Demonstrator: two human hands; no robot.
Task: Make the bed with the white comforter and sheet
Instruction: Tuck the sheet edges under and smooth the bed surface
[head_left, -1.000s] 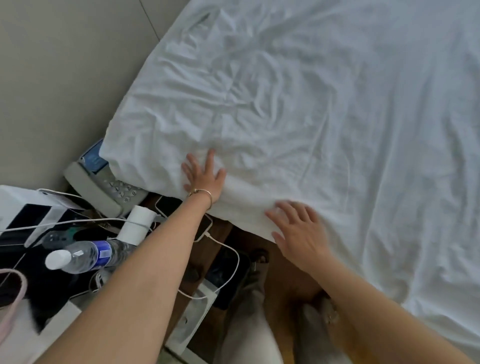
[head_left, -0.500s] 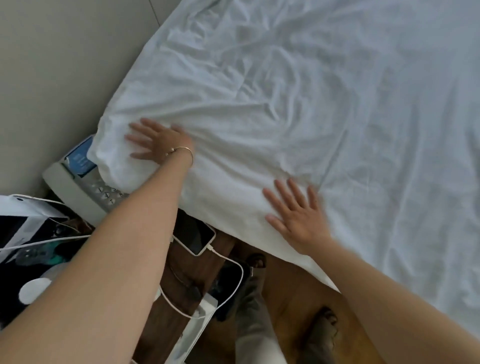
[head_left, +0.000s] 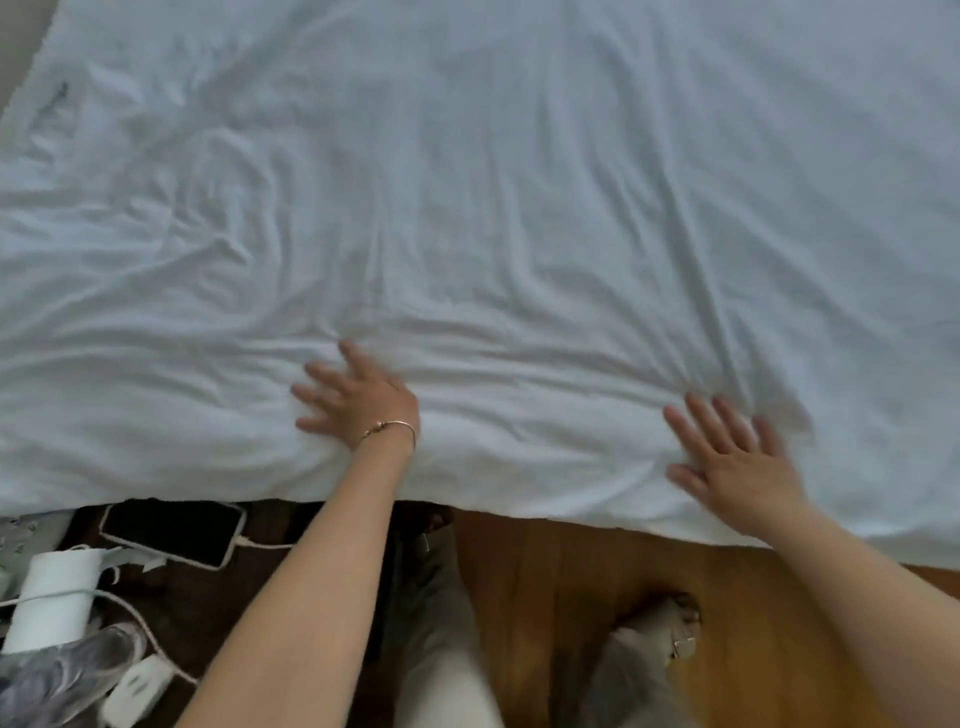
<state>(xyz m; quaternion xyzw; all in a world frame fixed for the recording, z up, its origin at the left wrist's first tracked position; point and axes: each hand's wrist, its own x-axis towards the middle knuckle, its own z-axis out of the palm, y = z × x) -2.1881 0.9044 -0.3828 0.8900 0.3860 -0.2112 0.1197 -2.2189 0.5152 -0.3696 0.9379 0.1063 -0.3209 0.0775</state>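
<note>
2 hands are in view, both flat on 1 white comforter (head_left: 519, 208), which covers the bed and fills the upper part of the frame, its near edge hanging just past the bedside. The left hand (head_left: 358, 402) lies palm down with fingers spread, grasping nothing; 1 thin bracelet (head_left: 392, 428) circles its wrist. The right hand (head_left: 737, 462) lies likewise, fingers straight and splayed, near the comforter's edge, well apart from the left. Creases radiate from both. Below the edge, at lower left: 1 dark phone (head_left: 174, 532) with 1 white cable (head_left: 265, 544) plugged in, 1 white roll (head_left: 54, 597), 1 white plug (head_left: 137, 686). Wooden floor (head_left: 545, 597) shows between the arms.
</note>
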